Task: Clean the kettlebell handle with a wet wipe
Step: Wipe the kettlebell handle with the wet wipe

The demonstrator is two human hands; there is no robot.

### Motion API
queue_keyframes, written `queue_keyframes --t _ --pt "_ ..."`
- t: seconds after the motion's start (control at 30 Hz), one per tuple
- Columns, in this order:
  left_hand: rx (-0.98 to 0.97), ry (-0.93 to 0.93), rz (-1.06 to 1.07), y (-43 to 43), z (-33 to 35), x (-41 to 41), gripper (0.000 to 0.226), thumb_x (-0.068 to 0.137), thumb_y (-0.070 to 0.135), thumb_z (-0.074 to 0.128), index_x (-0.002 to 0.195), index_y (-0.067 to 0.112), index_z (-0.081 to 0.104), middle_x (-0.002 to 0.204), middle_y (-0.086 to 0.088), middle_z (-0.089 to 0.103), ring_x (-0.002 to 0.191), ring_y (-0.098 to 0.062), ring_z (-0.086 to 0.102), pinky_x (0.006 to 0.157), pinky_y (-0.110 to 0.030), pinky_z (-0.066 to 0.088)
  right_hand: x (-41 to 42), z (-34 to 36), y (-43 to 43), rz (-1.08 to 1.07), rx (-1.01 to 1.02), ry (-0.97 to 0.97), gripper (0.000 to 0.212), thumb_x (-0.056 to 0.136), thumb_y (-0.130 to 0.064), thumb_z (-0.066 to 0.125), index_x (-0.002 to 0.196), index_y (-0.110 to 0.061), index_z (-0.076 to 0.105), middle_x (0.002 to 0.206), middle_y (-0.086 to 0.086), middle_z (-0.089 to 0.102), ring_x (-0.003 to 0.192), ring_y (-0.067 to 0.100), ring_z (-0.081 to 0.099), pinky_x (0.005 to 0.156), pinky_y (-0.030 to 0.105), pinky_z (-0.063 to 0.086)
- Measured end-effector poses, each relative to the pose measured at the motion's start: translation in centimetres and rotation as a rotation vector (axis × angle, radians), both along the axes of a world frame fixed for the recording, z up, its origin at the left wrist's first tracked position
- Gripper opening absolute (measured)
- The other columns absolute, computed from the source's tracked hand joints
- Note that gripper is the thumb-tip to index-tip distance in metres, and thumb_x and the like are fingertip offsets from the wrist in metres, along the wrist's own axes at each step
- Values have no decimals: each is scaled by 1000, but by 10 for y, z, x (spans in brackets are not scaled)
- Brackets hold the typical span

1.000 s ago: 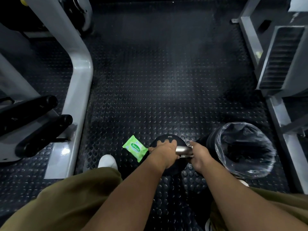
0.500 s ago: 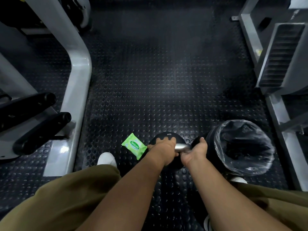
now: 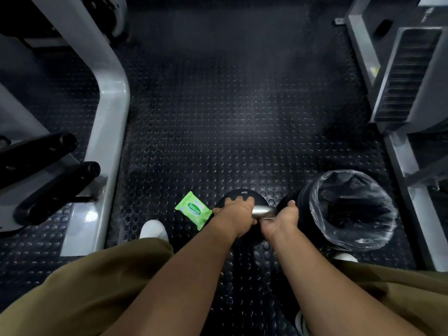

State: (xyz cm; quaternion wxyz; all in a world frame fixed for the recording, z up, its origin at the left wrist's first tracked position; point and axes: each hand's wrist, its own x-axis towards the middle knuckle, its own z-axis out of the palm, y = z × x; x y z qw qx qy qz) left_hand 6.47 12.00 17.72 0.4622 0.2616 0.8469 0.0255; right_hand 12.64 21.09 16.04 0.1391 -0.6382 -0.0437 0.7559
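Green pack (image 3: 193,210) reads "Sanicare", lying lower centre on the studded floor (image 3: 218,122), just left of the kettlebell (image 3: 236,195). The left hand (image 3: 236,215) is curled tight round the steel handle (image 3: 263,210); the right hand (image 3: 282,220) grips its other end. Wipe itself: can't tell. Lined bin (image 3: 349,209) at right.

A black round kettlebell (image 3: 238,196) stood on the black studded rubber floor (image 3: 218,117). Just left of it lay a green flat wet-wipe pack (image 3: 193,210); just right stood a black round bin lined with clear plastic (image 3: 349,209). Grey metal machine frames flanked the floor, left (image 3: 109,132) and right (image 3: 400,81).
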Motion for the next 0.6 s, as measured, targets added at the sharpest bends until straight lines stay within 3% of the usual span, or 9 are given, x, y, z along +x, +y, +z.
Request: queue_keyframes --t 0.17,0.37,0.6 --pt "20 7 -3 -2 -3 0 46 101 42 64 136 20 43 146 -10 43 144 -40 31 109 -76 32 11 2 -4 127 85 -92 28 106 -33 49 119 -8 50 132 23 57 114 40 61 102 54 51" --pt "28 44 -28 -3 -17 0 50 102 43 62 140 18 41 150 -13 40 146 -45 28 113 -72 31 22 8 8 163 25 16 60 105 -48 46 138 2 45 130 30 59 116 46 63 105 59 48" --pt "68 90 -87 -7 -29 -2 39 99 44 65 124 22 44 137 -12 48 133 -43 40 110 -64 38 17 12 0 172 85 27 64 101 -61 44 126 -3 56 114 21 67 101 38 68 92 51 56"
